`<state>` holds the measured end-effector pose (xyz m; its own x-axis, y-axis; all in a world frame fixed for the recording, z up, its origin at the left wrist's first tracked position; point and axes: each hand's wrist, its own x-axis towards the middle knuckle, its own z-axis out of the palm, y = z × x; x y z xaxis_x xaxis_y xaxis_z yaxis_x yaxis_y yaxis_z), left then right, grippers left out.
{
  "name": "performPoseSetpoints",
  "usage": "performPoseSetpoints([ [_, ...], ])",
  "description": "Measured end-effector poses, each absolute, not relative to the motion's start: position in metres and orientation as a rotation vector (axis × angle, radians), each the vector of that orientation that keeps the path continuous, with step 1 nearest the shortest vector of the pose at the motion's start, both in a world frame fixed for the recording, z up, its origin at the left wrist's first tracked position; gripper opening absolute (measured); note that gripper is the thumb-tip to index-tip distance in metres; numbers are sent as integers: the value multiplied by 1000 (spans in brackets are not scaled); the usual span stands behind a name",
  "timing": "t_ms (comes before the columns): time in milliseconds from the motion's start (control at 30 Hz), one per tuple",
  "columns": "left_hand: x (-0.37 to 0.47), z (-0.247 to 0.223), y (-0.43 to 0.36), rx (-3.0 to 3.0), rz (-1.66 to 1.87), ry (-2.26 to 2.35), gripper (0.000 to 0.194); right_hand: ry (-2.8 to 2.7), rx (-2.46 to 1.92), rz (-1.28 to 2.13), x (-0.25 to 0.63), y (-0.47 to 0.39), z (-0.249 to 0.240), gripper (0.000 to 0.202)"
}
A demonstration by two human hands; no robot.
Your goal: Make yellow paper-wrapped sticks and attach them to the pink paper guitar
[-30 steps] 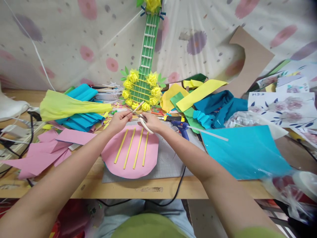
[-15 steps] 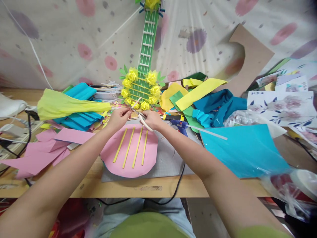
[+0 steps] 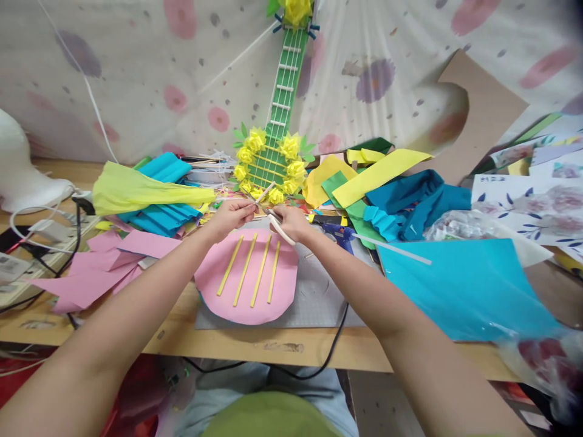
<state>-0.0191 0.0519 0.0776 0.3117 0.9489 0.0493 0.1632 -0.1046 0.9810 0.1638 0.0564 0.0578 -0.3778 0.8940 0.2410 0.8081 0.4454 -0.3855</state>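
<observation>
My left hand (image 3: 233, 218) pinches a thin pale stick (image 3: 265, 192) that points up and to the right. My right hand (image 3: 292, 222) grips a pair of scissors, whose white handle (image 3: 282, 232) sticks out below the fingers. The scissor blades meet the stick between the two hands; whether they are parted there is too small to tell. Just below the hands lies a pink paper disc (image 3: 259, 312) bearing several slanted yellow strips (image 3: 246, 270). Behind the hands stands a green paper guitar (image 3: 279, 127) trimmed with yellow paper roses (image 3: 291, 145).
A grey cutting mat (image 3: 314, 303) lies under the disc. To the right are a blue glue gun (image 3: 342, 235) with its stick and a turquoise sheet (image 3: 455, 285). Pink paper scraps (image 3: 98, 267) and a power strip (image 3: 40, 258) occupy the left. A black cable (image 3: 334, 340) hangs over the edge.
The view has shifted a little to the left, so a white rounded form shows more at the far left. Both hands keep their hold on the stick and scissors; the stick's tilt differs slightly.
</observation>
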Motion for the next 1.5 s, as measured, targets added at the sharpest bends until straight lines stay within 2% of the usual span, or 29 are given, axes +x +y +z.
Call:
performPoseSetpoints([
  [300,-16,91,56,1780,904,1096,27,-2188,-1646,298,163,65,63,34],
  [500,-33,111,55,1563,1042,1307,21,-2173,-2019,248,172,78,71,43],
  [700,-50,103,62,1148,1031,1375,18,-2379,-2192,165,171,89,57,36],
  [867,-59,103,56,908,903,1342,12,-2525,-2165,193,171,97,39,30],
  [1033,-65,106,37,958,791,1372,8,-2541,-2133,185,172,96,28,31],
  [1233,-73,92,27,1276,647,1598,21,-2401,-2036,-23,174,84,30,50],
  [1367,-70,87,24,1332,551,1670,23,-2270,-1795,-174,174,74,32,37],
  [1500,-68,82,27,1438,403,1716,19,-2233,-1718,-172,174,65,31,31],
])
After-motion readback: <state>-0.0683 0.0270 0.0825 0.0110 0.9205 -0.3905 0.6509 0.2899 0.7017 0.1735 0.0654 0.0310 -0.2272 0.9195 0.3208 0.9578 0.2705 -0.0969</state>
